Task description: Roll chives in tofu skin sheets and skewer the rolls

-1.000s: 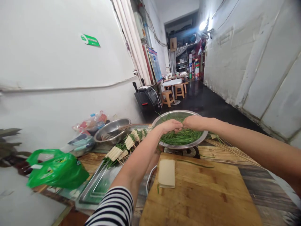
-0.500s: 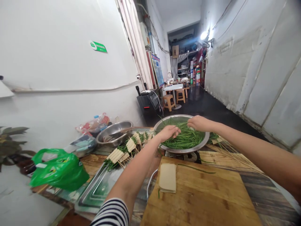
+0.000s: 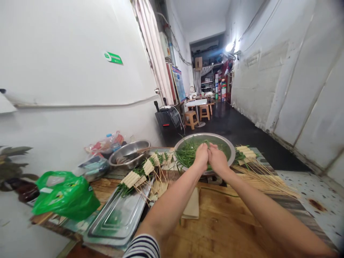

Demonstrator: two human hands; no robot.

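Observation:
Both my hands meet over a wide steel bowl (image 3: 227, 142) full of green chives (image 3: 186, 154). My left hand (image 3: 201, 157) and my right hand (image 3: 217, 160) are closed side by side, pinching a small bunch of the chives at the bowl's near side. Under my forearms lies a wooden cutting board (image 3: 225, 222) with pale tofu-skin sheets (image 3: 192, 207) partly hidden by my left arm. To the left, finished skewers of tofu skin rolled round chives (image 3: 139, 172) lie over a flat steel tray (image 3: 118, 218).
A second steel bowl (image 3: 129, 153), plastic bags (image 3: 103, 143) and a green bag (image 3: 64, 195) stand along the left wall. Bare bamboo skewers (image 3: 264, 179) and a few more rolls (image 3: 245, 150) lie right of the bowl. A dark corridor with stools (image 3: 192, 118) runs beyond.
My hands, apart across the bowl half a second ago, have come together at its near side and closed on chives. The camera has tilted, showing more of the table's right side.

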